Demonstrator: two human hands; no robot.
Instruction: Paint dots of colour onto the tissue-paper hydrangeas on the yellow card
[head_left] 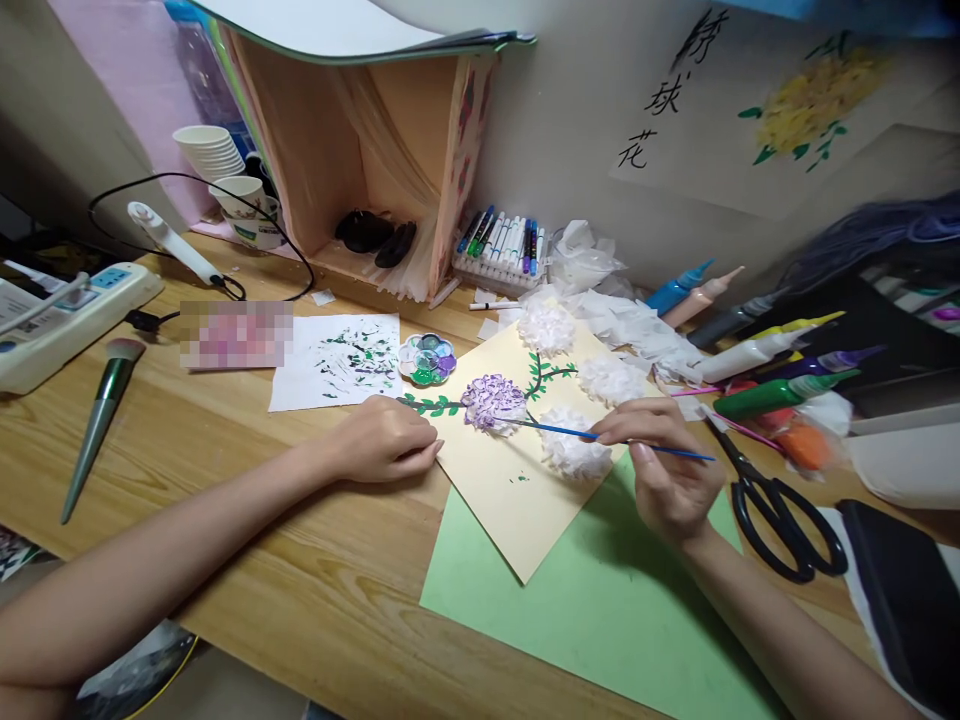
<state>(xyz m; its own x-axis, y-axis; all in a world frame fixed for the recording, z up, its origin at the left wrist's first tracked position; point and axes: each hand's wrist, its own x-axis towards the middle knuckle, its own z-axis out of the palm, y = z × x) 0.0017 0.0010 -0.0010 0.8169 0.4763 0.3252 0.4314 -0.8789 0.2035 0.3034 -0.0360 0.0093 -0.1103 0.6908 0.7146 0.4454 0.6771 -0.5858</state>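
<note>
In my right hand (pixel 671 465) is a thin blue paintbrush (pixel 574 431), held near its middle, its tip touching the lower edge of a ruffled paper flower (pixel 493 402) coloured mostly purple. That flower is on a cream sheet (pixel 517 525) with painted green stems and leaves. Several white ruffled flowers (pixel 576 443) share the sheet; one lies just under the brush. My left hand (pixel 386 440) rests closed like a fist at the sheet's left corner, with nothing visible in it. Above it stands a small round paint palette (pixel 427 359) with green and purple paint.
Under the cream sheet lies green paper (pixel 570 625). Black scissors (pixel 780 510), a black phone-like slab (pixel 900 590) and several paint bottles (pixel 787 393) crowd the right. On the left are a paint-marked white sheet (pixel 337 365), a large makeup brush (pixel 103 425) and a power strip (pixel 82 320).
</note>
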